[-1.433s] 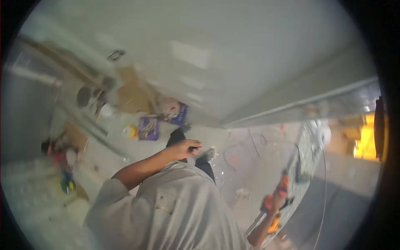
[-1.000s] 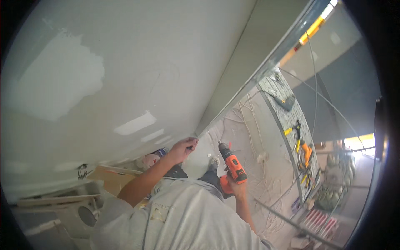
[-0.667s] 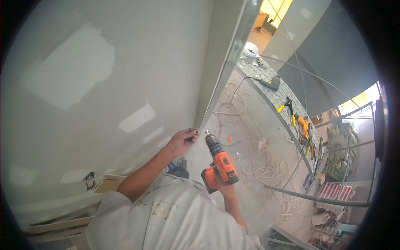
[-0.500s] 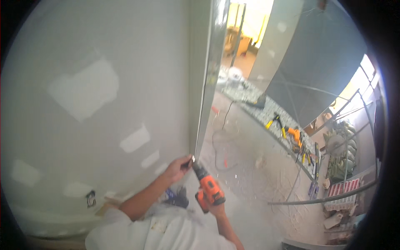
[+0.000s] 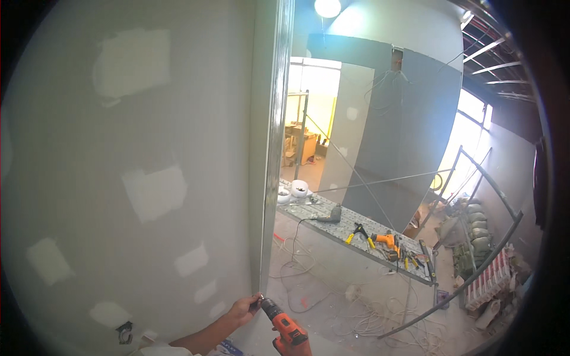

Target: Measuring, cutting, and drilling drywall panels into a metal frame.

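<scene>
My left hand [image 5: 243,311] is at the lower end of the wall's edge, its fingers pinched together by the bright metal edge strip [image 5: 276,89]. Whatever lies between the fingertips is too small to make out. An orange and black cordless drill [image 5: 290,332] points up and left, its chuck just right of those fingertips. The drill is in my right hand, which the drill and the lower picture edge mostly hide. Grey wall board [image 5: 208,118] with pale filler patches fills the left side.
Right of the wall, a perforated metal platform [image 5: 371,236] carries a corded drill [image 5: 331,215], yellow-handled pliers [image 5: 360,234], an orange power tool [image 5: 387,240] and white tubs [image 5: 300,188]. Cables [image 5: 380,314] lie on the floor. A bent metal frame [image 5: 475,279] and stacked sacks [image 5: 478,228] stand right.
The view has tilted upward, so the hands and drill now sit lower in the picture. The drill tip stays beside my left fingertips at the wall edge.
</scene>
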